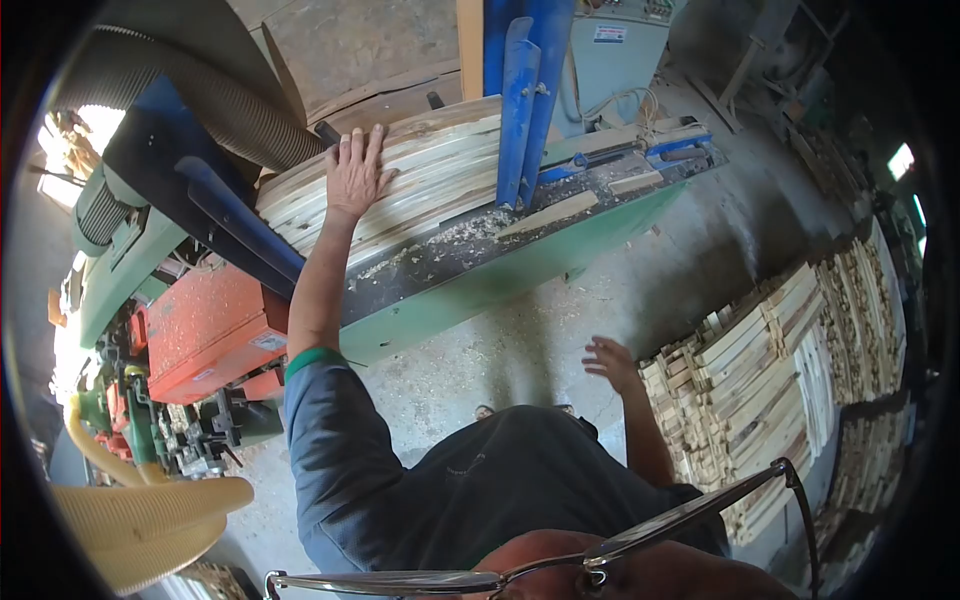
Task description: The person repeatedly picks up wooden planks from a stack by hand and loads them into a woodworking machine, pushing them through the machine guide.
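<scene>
My left hand (355, 178) lies flat, fingers stretched, on top of a stack of wooden strips (430, 165). The strips are held between blue metal guides: an upright guide (520, 110) on the right and a dark blue plate (185, 165) on the left. Beneath them is the dark machine bed (410, 280), littered with wood chips. My right hand (612, 365) hangs in the air over the floor, fingers apart, holding nothing. It is nearest to a large pile of wooden strips (750, 390) on the right.
A red machine housing (215, 325) and green machine parts stand at left. Ribbed hoses, one of them cream (150, 515), run along that side. A loose wood piece (548, 215) lies on the bed. A grey cabinet (615, 65) stands behind. Further wood stacks (860, 320) line the right.
</scene>
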